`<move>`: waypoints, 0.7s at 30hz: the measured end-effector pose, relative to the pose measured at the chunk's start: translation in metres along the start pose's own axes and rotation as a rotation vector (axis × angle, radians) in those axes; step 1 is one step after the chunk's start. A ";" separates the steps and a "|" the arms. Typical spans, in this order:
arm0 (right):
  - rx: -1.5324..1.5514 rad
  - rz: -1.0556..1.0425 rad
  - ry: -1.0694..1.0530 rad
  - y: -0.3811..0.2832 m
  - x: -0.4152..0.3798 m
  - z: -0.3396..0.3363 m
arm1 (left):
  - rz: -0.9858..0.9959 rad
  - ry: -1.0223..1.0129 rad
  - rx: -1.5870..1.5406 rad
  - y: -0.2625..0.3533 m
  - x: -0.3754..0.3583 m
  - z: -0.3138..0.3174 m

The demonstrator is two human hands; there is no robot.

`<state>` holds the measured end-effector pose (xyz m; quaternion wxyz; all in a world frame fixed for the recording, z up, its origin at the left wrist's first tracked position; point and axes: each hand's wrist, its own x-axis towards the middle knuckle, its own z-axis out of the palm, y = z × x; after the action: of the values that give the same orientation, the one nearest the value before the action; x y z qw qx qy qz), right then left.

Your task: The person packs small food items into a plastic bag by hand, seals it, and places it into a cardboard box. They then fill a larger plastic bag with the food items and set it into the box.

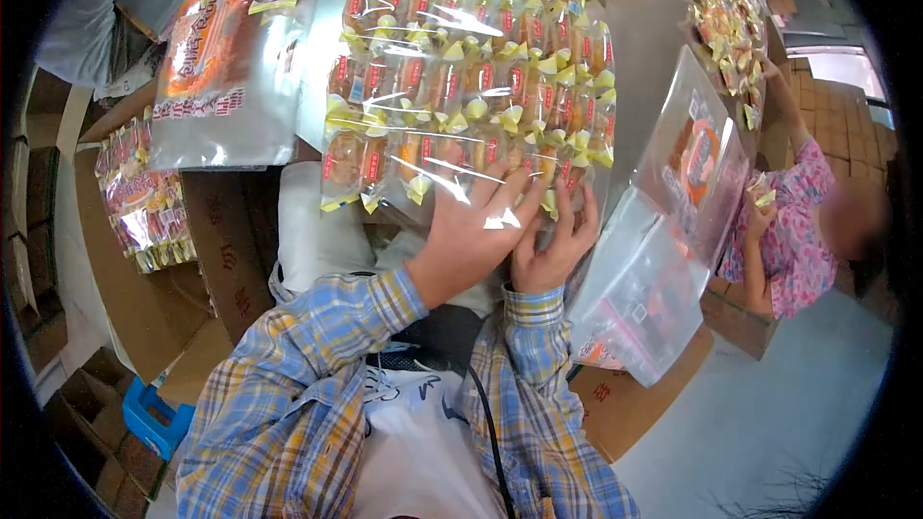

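While fingers splay, both hands (510, 235) press the snack bag (471, 86).

red characters mark the cardboard box (231, 269), too blurred to read.

Person wears long-sleeved plaid shirt, blue w/ yellow & orange checks, buttoned cuffs at both wrists. White apron w/ dark print over lap; thin black cable crosses it.
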<state>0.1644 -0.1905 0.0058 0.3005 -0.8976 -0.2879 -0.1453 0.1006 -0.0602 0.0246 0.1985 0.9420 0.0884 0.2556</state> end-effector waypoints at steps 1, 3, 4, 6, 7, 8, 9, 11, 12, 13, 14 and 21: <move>0.054 0.028 0.023 0.004 -0.003 0.002 | -0.017 0.006 0.017 0.004 0.002 -0.001; 0.174 0.095 0.096 0.010 -0.012 0.010 | -0.012 -0.004 0.005 0.010 0.005 -0.003; 0.183 0.114 0.100 0.011 -0.017 0.011 | -0.009 -0.015 -0.003 0.013 0.007 -0.005; 0.195 0.152 0.109 0.009 -0.021 0.011 | -0.030 -0.029 0.003 0.016 0.012 -0.005; 0.181 0.144 0.129 0.005 -0.018 0.012 | -0.042 -0.029 -0.015 0.016 0.013 -0.003; 0.166 0.135 0.151 0.002 -0.013 0.013 | -0.054 -0.027 -0.033 0.017 0.014 -0.001; 0.151 0.127 0.173 -0.001 -0.008 0.012 | -0.040 -0.011 -0.034 0.016 0.014 0.000; 0.184 0.169 0.156 0.020 -0.016 0.012 | -0.004 0.014 -0.035 0.009 0.011 0.002; 0.204 0.190 0.144 0.022 -0.017 0.012 | 0.001 0.012 -0.033 0.008 0.009 0.004; 0.435 0.296 0.201 0.021 -0.018 0.015 | 0.004 0.011 -0.028 0.006 0.008 0.005; 0.490 0.314 0.180 0.021 -0.018 0.014 | 0.006 0.011 -0.022 0.005 0.007 0.006; 0.254 0.103 0.034 0.020 -0.011 0.003 | 0.050 -0.017 -0.053 0.010 0.005 0.001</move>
<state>0.1676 -0.2065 -0.0105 0.4236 -0.8633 -0.2527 -0.1072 0.1064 -0.0678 0.0303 0.2178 0.9405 0.0562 0.2546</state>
